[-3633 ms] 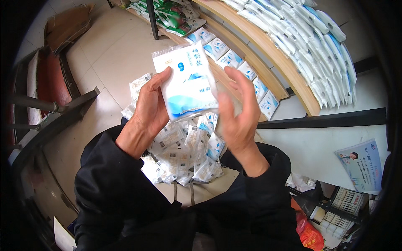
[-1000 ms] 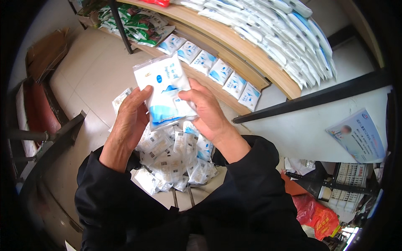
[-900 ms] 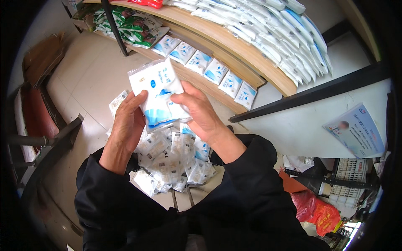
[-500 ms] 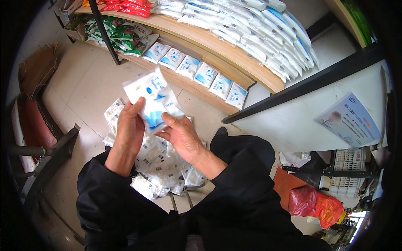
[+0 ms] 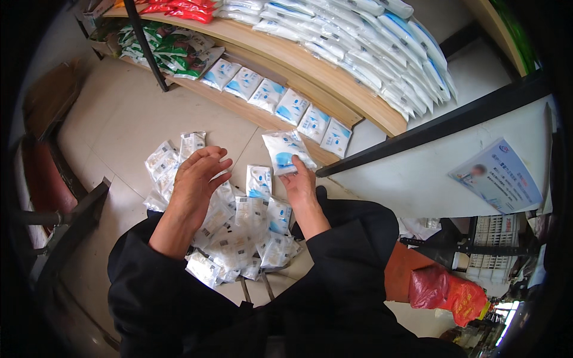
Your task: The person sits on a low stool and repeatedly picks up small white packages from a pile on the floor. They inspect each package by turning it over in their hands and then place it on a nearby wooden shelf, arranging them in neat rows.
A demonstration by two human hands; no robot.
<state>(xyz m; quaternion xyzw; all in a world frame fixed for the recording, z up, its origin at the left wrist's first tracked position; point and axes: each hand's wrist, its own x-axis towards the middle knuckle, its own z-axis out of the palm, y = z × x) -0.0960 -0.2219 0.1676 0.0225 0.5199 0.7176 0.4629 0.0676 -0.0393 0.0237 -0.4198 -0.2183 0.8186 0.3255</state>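
Note:
A white plastic packet with blue print (image 5: 285, 148) is gripped in my right hand (image 5: 300, 184), thumb on top, close to the front edge of the low shelf. What fills the packet I cannot tell. My left hand (image 5: 196, 184) is raised with nothing in it, its fingers spread and slightly curled. Beneath my hands a heap of similar white packets (image 5: 230, 241) lies on the floor, some with the blue side up. On the bottom shelf (image 5: 250, 108), a row of matching packets (image 5: 267, 95) lies side by side along the edge.
Large white bags (image 5: 370, 51) are stacked on the upper shelf. Green packages (image 5: 161, 51) fill the lower shelf's left end. A white panel with a poster (image 5: 498, 176) stands at right, near a red bag (image 5: 462, 298). A dark metal frame (image 5: 71, 230) stands at left.
The packet has moved right, toward the shelf, in my right hand. My left hand has let go of it and opened. More of the floor heap now shows.

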